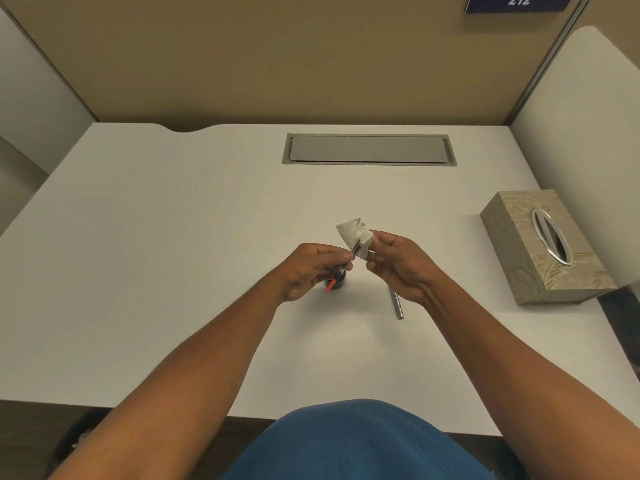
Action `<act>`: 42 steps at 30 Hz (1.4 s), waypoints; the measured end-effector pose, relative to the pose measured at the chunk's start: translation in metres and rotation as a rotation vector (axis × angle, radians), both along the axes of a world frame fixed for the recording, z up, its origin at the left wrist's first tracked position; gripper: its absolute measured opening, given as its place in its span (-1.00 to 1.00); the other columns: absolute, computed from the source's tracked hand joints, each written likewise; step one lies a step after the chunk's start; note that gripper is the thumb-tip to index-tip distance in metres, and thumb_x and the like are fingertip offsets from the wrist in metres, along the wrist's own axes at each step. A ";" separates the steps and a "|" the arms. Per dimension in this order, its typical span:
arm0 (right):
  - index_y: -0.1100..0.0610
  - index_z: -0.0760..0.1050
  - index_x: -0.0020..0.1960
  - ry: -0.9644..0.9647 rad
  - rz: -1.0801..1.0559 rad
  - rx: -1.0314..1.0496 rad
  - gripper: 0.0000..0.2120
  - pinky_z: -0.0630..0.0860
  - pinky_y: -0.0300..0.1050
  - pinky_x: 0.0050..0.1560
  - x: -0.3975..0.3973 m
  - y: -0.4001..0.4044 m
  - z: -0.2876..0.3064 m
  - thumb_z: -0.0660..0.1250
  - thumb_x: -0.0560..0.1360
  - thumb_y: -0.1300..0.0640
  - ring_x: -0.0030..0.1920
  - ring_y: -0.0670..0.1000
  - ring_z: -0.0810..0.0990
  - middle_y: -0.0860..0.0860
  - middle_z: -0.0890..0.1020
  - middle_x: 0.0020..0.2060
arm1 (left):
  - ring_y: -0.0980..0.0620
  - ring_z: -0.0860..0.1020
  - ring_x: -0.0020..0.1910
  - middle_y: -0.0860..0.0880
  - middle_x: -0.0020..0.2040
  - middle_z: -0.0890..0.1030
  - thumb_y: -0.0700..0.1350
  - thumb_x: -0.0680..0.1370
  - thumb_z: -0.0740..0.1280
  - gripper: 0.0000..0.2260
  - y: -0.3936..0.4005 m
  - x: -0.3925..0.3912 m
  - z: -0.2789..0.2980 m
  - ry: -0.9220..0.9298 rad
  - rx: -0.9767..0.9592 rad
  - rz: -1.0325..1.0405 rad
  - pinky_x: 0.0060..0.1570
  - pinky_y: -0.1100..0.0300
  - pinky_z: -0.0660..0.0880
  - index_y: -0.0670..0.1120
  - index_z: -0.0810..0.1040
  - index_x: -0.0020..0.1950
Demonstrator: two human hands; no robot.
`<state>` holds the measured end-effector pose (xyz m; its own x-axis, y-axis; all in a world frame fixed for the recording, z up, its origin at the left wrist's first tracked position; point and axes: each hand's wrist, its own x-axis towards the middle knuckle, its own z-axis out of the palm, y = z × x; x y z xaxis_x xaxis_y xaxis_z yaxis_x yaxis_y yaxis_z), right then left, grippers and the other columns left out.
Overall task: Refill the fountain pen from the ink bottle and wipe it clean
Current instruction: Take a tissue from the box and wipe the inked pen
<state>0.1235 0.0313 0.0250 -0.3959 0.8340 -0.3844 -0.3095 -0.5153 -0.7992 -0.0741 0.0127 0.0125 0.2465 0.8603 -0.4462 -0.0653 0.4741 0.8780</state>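
Both forearms reach out over the white desk point(173, 237). The left hand point(308, 271) pinches the slim pen section point(341, 271), red-tipped, above the dark ink bottle point(337, 284). The right hand point(398, 265) grips crumpled white tissue point(356, 235) around its tip. A ridged metal barrel point(397, 304) lies nearby.

Two bare forearms in view, no sleeves reaching wrist or elbow. Left hand point(308, 268) and right hand point(398, 268) both bare: no gloves visible. No watch, bracelet or band at either wrist, back from fingers. No rings seen on visible fingers point(375, 263); fingernails short, one thumbnail plain, unpainted. Blue garment point(360, 445) covers torso at bottom of view, well behind fingers; fabric shows fine ribbed or crinkled texture, plain colour, no print or logo.
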 end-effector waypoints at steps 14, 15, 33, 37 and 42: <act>0.17 0.62 -0.13 -0.191 -0.126 -0.018 -0.94 0.51 -0.23 -0.23 -0.002 0.003 0.008 0.41 0.50 0.28 -0.29 -0.05 0.62 0.04 0.70 -0.29 | -0.07 0.55 -0.04 -0.08 -0.16 0.69 -0.18 0.54 0.43 -0.89 0.002 0.004 0.006 0.011 -0.008 -0.055 0.09 0.08 0.49 -0.21 0.69 -0.02; 0.15 0.62 -0.13 -0.211 -0.145 -0.031 -0.94 0.48 -0.21 -0.22 -0.001 0.005 0.008 0.42 0.50 0.27 -0.29 -0.05 0.60 0.04 0.70 -0.29 | -0.06 0.56 -0.05 -0.08 -0.15 0.69 -0.18 0.54 0.43 -0.88 0.003 0.002 0.007 0.023 -0.005 -0.069 0.08 0.09 0.50 -0.22 0.69 -0.02; 0.13 0.73 -0.11 -0.629 -0.153 0.314 -0.93 0.67 0.10 0.00 -0.004 0.010 -0.010 0.49 0.45 0.15 -0.24 0.08 0.74 0.07 0.74 -0.24 | 0.02 0.59 -0.15 -0.08 -0.15 0.67 -0.12 0.50 0.46 -0.83 -0.002 -0.014 -0.003 -0.036 -0.004 0.072 -0.05 0.15 0.49 -0.20 0.69 0.01; 0.16 0.72 -0.05 -0.568 -0.120 0.305 -0.91 0.67 0.03 0.01 -0.008 0.009 -0.009 0.47 0.47 0.17 -0.16 0.10 0.75 0.11 0.74 -0.20 | 0.04 0.60 -0.16 -0.08 -0.14 0.68 -0.13 0.51 0.45 -0.86 -0.005 -0.016 -0.003 -0.013 -0.006 0.071 -0.06 0.18 0.49 -0.20 0.70 -0.03; 0.31 0.64 0.09 -0.362 -0.065 0.216 -0.83 0.62 -0.19 -0.11 -0.010 0.007 -0.006 0.34 0.58 0.25 -0.10 0.12 0.70 0.24 0.69 -0.04 | 0.12 0.63 -0.22 -0.05 -0.17 0.70 -0.18 0.52 0.44 -0.86 -0.005 -0.015 0.001 0.031 -0.007 0.076 -0.13 0.27 0.52 -0.21 0.69 0.02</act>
<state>0.1134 0.0382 0.0194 -0.2115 0.9292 -0.3032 -0.0149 -0.3132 -0.9496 -0.0887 0.0074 0.0134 0.1665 0.8728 -0.4588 -0.0737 0.4749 0.8769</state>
